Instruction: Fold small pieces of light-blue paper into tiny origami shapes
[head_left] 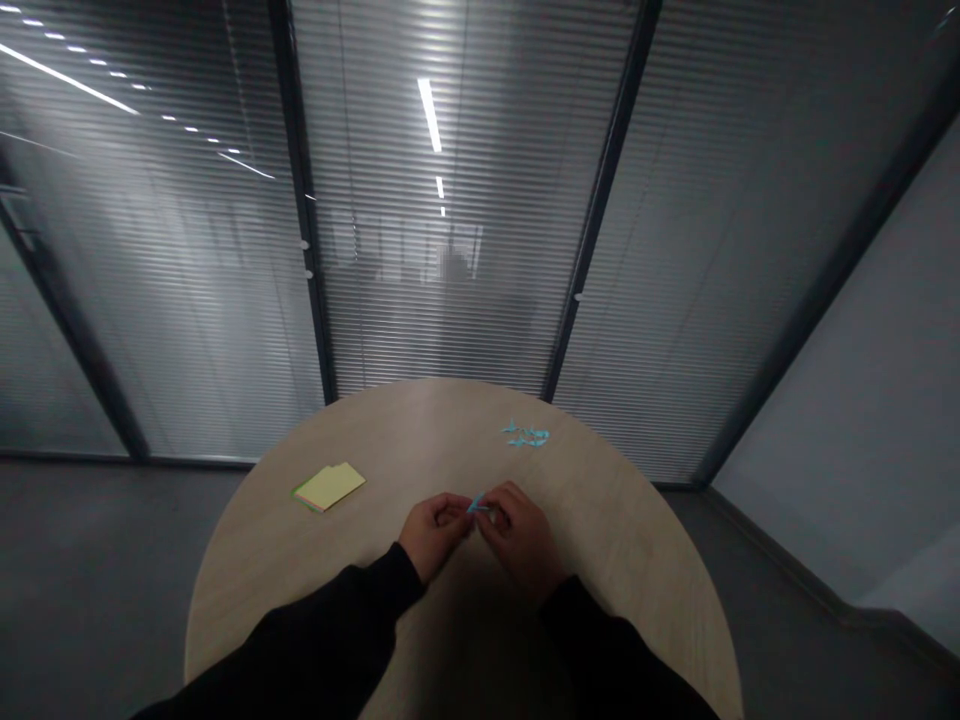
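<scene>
Between my two hands, above the near middle of the round table, is a small piece of folded blue paper [475,506]. My left hand [436,532] pinches its left side with thumb and fingertips. From the other side, my right hand [521,535] is closed on the same blue paper. The fingers hide much of it, so its full shape does not show. Farther back on the right lie several small folded blue paper pieces [529,437] in a loose cluster.
A stack of yellow and green paper sheets [330,487] lies on the left of the round wooden table [420,430]. Behind the table's far edge stands a glass partition with blinds [450,330]. A pale wall [862,400] rises on the right.
</scene>
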